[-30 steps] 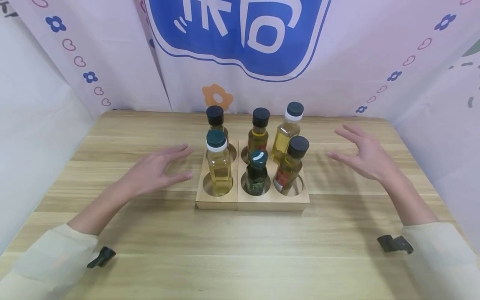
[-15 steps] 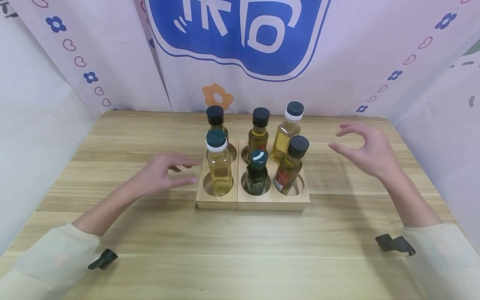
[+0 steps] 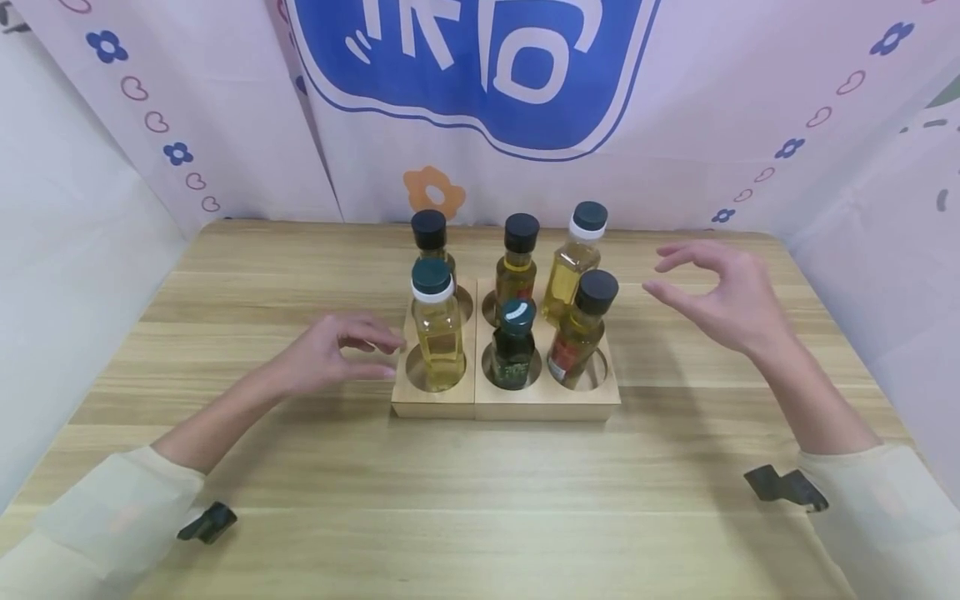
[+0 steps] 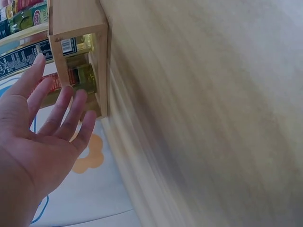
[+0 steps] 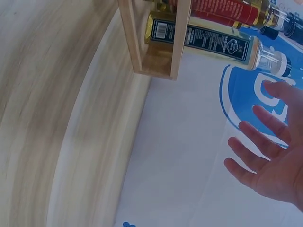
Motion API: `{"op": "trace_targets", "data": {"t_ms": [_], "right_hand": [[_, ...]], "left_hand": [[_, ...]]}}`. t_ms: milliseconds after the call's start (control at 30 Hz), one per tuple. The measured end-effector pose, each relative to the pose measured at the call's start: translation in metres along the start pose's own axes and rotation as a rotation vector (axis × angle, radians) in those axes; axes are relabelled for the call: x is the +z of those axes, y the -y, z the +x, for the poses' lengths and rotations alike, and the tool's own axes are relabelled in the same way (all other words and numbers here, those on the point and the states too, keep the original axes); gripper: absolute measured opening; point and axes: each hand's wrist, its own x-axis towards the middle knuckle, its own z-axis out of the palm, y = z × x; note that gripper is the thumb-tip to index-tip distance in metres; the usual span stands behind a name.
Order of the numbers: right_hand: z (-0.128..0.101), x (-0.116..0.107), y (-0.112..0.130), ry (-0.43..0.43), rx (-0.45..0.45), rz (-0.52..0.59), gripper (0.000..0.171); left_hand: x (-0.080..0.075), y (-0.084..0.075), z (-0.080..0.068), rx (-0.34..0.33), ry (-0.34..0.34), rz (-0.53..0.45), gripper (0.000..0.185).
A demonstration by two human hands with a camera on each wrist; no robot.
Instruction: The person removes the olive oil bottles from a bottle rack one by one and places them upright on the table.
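When looking down through the head view, can count six bottles standing in the wooden rack (image 3: 547, 412) on the table (image 3: 480, 500), with all six caps in sight: at eight o'clock the near pale-oil bottle (image 3: 441, 346), at six the small dark bottle (image 3: 512, 354), at four the red-labelled bottle (image 3: 576, 346), at one the far pale-oil bottle (image 3: 572, 275), at twelve and ten two more black-capped bottles (image 3: 517, 271). Find the left hand (image 3: 318, 358) at nine o'clock, released and loosely bent, just beside the rack's edge; cannot tell whether touching it. Find the right hand (image 3: 738, 304) at three o'clock, released too, apart from everything. Only from the left wrist, see the left palm, the rack's hollow side and a barcode (image 4: 68, 46) low inside it. Only from the right wrist, read as dark and printed the back label (image 5: 218, 43) of the far pale-oil bottle; also see the right palm at four o'clock, with the thumb looking close to that bottle's cap, yet well apart in the head view.
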Motion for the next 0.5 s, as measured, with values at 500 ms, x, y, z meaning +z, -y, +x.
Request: {"op": "trace_targets", "data": {"t_ms": [500], "right_hand": [[0.002,0.007,0.013,-0.060,-0.138,0.021,0.030]], "left_hand": [[0.013,0.007,-0.002,-0.135,0.017,-0.215,0.039]]}}
